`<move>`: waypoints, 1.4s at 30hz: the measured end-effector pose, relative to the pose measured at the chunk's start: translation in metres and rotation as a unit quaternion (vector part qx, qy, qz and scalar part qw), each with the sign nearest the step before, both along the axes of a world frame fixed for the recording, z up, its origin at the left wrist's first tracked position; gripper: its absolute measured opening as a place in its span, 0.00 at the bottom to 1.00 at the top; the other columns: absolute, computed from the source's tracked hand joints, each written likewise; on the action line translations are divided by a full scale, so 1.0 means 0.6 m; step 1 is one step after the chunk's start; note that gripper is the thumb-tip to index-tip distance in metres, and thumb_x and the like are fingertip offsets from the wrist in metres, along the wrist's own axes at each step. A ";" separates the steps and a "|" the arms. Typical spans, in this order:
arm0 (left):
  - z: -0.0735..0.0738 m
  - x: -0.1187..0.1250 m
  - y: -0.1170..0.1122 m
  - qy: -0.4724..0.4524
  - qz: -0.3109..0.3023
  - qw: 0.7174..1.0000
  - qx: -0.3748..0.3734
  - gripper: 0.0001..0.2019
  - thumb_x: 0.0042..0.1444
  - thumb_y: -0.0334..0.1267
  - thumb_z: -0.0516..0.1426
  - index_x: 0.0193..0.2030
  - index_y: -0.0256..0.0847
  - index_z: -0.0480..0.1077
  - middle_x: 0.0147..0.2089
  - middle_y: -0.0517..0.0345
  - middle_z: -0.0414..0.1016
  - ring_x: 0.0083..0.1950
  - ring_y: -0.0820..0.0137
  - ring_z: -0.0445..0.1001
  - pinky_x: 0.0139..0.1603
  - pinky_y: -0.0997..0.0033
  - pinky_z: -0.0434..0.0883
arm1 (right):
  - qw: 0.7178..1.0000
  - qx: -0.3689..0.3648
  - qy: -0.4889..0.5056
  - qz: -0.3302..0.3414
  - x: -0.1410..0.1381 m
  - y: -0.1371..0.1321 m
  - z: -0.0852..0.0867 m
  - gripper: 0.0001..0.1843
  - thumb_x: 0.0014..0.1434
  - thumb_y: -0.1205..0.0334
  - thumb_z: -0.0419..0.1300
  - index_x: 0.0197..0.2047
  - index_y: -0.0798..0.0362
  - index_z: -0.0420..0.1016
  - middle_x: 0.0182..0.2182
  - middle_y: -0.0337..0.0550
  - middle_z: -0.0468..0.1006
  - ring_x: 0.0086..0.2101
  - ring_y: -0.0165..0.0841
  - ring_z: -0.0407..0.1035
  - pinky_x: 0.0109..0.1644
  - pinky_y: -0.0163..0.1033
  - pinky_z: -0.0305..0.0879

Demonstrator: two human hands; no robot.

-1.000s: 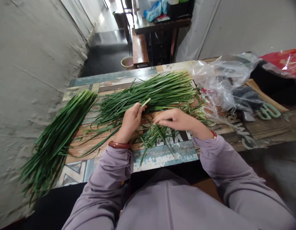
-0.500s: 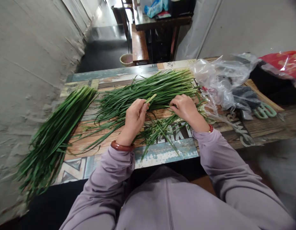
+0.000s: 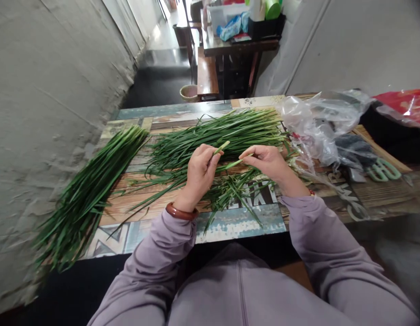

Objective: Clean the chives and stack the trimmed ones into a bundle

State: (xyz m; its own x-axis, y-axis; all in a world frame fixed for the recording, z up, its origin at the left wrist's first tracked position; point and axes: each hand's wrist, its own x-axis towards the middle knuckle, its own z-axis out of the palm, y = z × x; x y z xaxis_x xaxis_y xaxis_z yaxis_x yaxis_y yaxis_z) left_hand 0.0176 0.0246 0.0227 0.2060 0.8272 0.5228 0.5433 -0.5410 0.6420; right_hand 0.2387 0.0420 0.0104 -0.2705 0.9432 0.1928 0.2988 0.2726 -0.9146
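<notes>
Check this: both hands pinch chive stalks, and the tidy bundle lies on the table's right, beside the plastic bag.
Wrong: the head view shows the tidy bundle at the table's left, by the wall, away from the plastic bag. The left hand and right hand do pinch chive stalks.

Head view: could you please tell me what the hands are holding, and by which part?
The left hand pinches a chive stalk just below its pale cut end; the right hand pinches a second stalk near one end.
</notes>
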 end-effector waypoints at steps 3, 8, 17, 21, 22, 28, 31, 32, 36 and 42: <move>-0.009 0.005 0.001 0.043 -0.061 0.996 -0.057 0.15 0.68 0.42 0.48 0.37 0.39 0.72 0.35 0.55 0.74 0.37 0.69 0.71 0.39 0.70 0.66 | 0.998 0.048 -0.035 0.006 -0.013 -0.002 0.000 0.13 0.60 0.53 0.60 0.37 0.52 0.82 0.31 0.41 0.82 0.31 0.31 0.73 0.35 0.36 0.66; -0.022 0.015 -0.005 0.082 -0.116 0.983 -0.115 0.14 0.67 0.42 0.48 0.40 0.40 0.72 0.32 0.57 0.73 0.33 0.70 0.69 0.35 0.72 0.63 | 0.992 0.105 -0.062 0.016 -0.026 -0.007 -0.002 0.19 0.65 0.49 0.54 0.37 0.52 0.80 0.30 0.41 0.82 0.33 0.32 0.74 0.41 0.37 0.68; -0.001 -0.001 0.002 0.081 0.005 0.994 -0.069 0.15 0.65 0.40 0.49 0.26 0.42 0.58 0.24 0.63 0.59 0.26 0.73 0.57 0.30 0.71 0.54 | 0.996 0.081 -0.044 0.011 0.011 0.003 0.008 0.21 0.66 0.45 0.54 0.38 0.53 0.79 0.34 0.44 0.81 0.35 0.32 0.74 0.42 0.37 0.69; 0.014 -0.010 0.002 0.048 0.042 0.997 -0.048 0.14 0.65 0.40 0.50 0.27 0.41 0.61 0.23 0.65 0.56 0.26 0.74 0.56 0.29 0.71 0.54 | 0.936 0.168 -0.144 0.273 -0.020 -0.017 0.012 0.21 0.57 0.49 0.67 0.49 0.52 0.78 0.48 0.47 0.80 0.49 0.38 0.72 0.57 0.43 0.64; 0.016 -0.010 0.001 0.047 0.046 0.997 -0.047 0.14 0.65 0.40 0.50 0.28 0.41 0.61 0.23 0.65 0.56 0.26 0.74 0.56 0.29 0.71 0.54 | 0.917 0.185 -0.165 0.313 -0.028 -0.022 0.011 0.23 0.56 0.49 0.68 0.52 0.51 0.77 0.51 0.47 0.79 0.51 0.39 0.70 0.59 0.44 0.62; 0.016 -0.005 -0.001 0.057 0.043 0.996 -0.059 0.14 0.65 0.41 0.50 0.28 0.41 0.63 0.22 0.65 0.56 0.26 0.74 0.56 0.29 0.70 0.54 | 0.875 0.202 -0.297 0.325 -0.042 -0.035 -0.004 0.12 0.59 0.55 0.66 0.46 0.48 0.78 0.47 0.48 0.75 0.47 0.40 0.67 0.52 0.45 0.61; 0.013 -0.003 -0.001 0.066 0.039 0.995 -0.060 0.14 0.65 0.41 0.50 0.28 0.41 0.63 0.23 0.64 0.57 0.26 0.74 0.57 0.29 0.70 0.55 | 0.886 0.176 -0.350 0.248 -0.033 -0.030 -0.004 0.08 0.60 0.59 0.65 0.43 0.50 0.78 0.39 0.45 0.74 0.40 0.37 0.67 0.43 0.40 0.60; 0.012 -0.002 -0.001 0.069 0.037 0.995 -0.059 0.14 0.65 0.40 0.50 0.28 0.41 0.63 0.23 0.64 0.57 0.26 0.74 0.57 0.29 0.70 0.55 | 0.890 0.164 -0.367 0.217 -0.030 -0.029 -0.002 0.08 0.60 0.60 0.65 0.42 0.51 0.77 0.38 0.45 0.73 0.39 0.36 0.68 0.41 0.39 0.60; 0.008 0.000 0.000 0.079 0.025 0.995 -0.057 0.14 0.65 0.40 0.50 0.28 0.41 0.64 0.23 0.63 0.60 0.26 0.73 0.59 0.29 0.70 0.56 | 0.911 0.123 -0.362 0.157 -0.010 -0.022 0.012 0.07 0.59 0.63 0.65 0.42 0.52 0.78 0.40 0.46 0.76 0.39 0.36 0.71 0.40 0.37 0.61; 0.001 0.001 0.002 0.077 0.019 0.995 -0.065 0.14 0.65 0.40 0.50 0.28 0.41 0.64 0.23 0.63 0.60 0.27 0.73 0.61 0.30 0.71 0.57 | 0.990 0.038 -0.118 0.072 0.038 0.007 0.024 0.13 0.64 0.59 0.55 0.42 0.54 0.81 0.34 0.40 0.82 0.33 0.29 0.73 0.38 0.34 0.65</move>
